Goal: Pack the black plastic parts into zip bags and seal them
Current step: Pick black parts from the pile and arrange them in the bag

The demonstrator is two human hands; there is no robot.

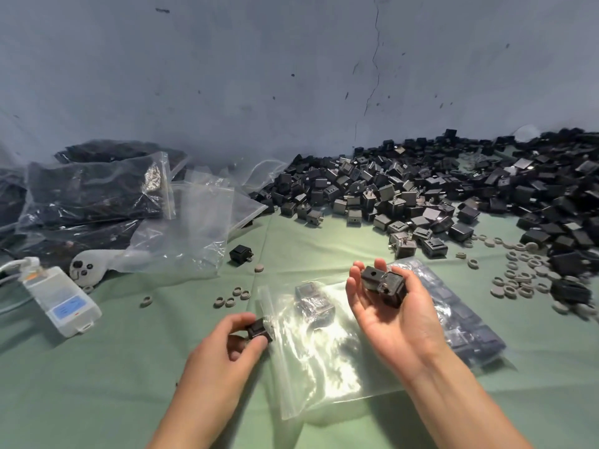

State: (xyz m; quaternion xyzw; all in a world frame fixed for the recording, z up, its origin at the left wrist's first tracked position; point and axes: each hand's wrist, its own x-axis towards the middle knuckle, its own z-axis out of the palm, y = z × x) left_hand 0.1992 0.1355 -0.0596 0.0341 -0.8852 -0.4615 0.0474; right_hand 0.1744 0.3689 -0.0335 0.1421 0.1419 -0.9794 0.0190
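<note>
A clear zip bag lies flat on the green cloth in front of me, with one black plastic part inside near its top. My left hand pinches a black part at the bag's open left edge. My right hand is palm up above the bag and cradles two black parts in its curled fingers. A big heap of loose black parts covers the far right of the cloth.
A filled zip bag lies under my right wrist. Packed bags and empty clear bags sit far left. A white device and a grey controller lie at left. Grey rings are scattered right, with a few rings and a stray black part in the middle.
</note>
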